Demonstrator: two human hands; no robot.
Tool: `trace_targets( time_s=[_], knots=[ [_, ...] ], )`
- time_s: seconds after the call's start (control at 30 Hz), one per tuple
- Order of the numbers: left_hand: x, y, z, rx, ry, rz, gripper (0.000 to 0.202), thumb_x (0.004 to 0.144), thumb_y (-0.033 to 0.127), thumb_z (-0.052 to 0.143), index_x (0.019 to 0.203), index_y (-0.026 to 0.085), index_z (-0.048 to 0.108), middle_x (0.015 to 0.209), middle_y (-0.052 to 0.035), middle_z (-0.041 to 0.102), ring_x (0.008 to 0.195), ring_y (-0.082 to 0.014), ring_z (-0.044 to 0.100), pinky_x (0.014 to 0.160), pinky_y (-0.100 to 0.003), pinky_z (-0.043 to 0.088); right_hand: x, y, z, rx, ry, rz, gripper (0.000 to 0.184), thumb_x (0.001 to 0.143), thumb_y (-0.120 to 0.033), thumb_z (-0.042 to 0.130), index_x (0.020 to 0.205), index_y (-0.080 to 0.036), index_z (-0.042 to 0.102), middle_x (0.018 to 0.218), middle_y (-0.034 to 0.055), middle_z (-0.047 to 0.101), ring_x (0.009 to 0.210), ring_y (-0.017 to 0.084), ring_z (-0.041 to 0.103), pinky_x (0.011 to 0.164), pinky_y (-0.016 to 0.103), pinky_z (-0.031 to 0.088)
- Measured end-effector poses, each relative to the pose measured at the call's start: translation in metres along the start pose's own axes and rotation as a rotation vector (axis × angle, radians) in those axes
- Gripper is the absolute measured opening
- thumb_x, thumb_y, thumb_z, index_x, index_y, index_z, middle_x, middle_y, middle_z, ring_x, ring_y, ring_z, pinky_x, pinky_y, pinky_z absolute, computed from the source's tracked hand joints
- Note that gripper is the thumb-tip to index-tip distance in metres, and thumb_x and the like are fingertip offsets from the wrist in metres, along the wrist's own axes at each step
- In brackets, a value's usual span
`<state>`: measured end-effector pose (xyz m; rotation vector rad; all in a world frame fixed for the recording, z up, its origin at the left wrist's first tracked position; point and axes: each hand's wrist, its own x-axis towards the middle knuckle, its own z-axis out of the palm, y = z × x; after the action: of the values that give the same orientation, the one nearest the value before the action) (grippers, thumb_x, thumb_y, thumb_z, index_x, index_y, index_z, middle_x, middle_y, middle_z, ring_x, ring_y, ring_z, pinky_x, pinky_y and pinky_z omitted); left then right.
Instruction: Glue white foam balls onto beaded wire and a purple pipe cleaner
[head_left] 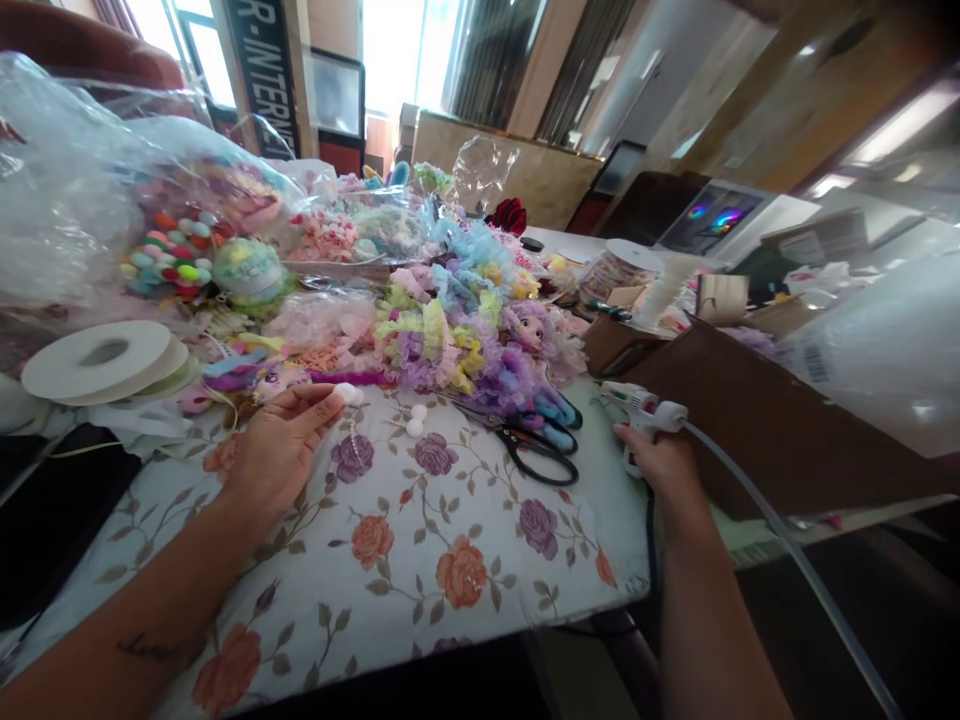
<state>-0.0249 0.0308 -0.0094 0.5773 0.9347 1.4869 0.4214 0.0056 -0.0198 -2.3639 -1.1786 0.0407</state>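
My left hand (289, 435) pinches a small white pom-pom (346, 393) over the floral tablecloth (450, 520); a thin beaded strand seems to hang below it. A short way to its right, more white pom-poms (415, 422) lie on the cloth. At the table's right side my right hand (660, 462) is wrapped round a white hot glue gun (637, 408), whose nozzle points left. A long translucent glue stick runs out of its back end. Between the two hands, a pair of black-handled scissors (536, 455) rests near the ruffled trims.
Pastel ruffled trims (442, 330) and a doll head (529, 325) are heaped at the back. Plastic bags of pom-poms (176, 255) and a white ribbon spool (97, 360) stand at left. A brown box (750, 410) borders the right side.
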Motion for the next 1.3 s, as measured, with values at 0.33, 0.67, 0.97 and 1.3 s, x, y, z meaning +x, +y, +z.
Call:
trace_targets(
  time_s=[0.33,0.67,0.97,1.3],
  knots=[
    [0.003,0.001,0.001,-0.014,0.028,0.045,0.027,0.052,0.019,0.091,0.069,0.017,0.071,0.074,0.0016,0.07,0.074,-0.0096,0.065,0.077,-0.022,0.053,-0.082,-0.056,-0.044,-0.542,-0.099,-0.005,0.046,0.091,-0.054,0.041,0.087,-0.018,0.07,0.092,0.0248,0.071,0.084,0.041,0.067,0.058,0.043,0.042],
    [0.001,0.006,0.004,-0.031,0.034,0.051,0.025,0.052,0.014,0.089,0.067,0.015,0.07,0.07,0.0014,0.068,0.072,-0.009,0.064,0.076,-0.021,0.051,-0.164,-0.223,0.027,-0.002,-0.466,-1.258,0.02,0.093,-0.023,0.054,0.085,-0.016,0.07,0.09,0.0097,0.069,0.09,0.024,0.06,0.081,0.034,0.047],
    [0.001,0.005,0.004,-0.039,0.02,0.049,0.027,0.051,0.016,0.089,0.07,0.014,0.07,0.069,0.0019,0.067,0.068,-0.0078,0.062,0.071,-0.02,0.05,-0.179,-0.254,0.072,-0.112,-0.383,-1.285,0.017,0.09,-0.008,0.05,0.083,-0.011,0.065,0.083,0.0141,0.064,0.086,0.025,0.054,0.08,0.038,0.043],
    [0.0,-0.005,0.002,0.087,-0.007,0.096,0.027,0.052,0.025,0.09,0.069,0.017,0.072,0.068,0.0019,0.066,0.069,-0.0091,0.06,0.072,-0.022,0.048,-0.159,-0.217,0.046,0.862,-0.543,-0.724,0.004,0.083,-0.024,0.065,0.083,-0.02,0.065,0.07,-0.0001,0.065,0.063,0.014,0.058,0.06,0.026,0.046]
  ],
)
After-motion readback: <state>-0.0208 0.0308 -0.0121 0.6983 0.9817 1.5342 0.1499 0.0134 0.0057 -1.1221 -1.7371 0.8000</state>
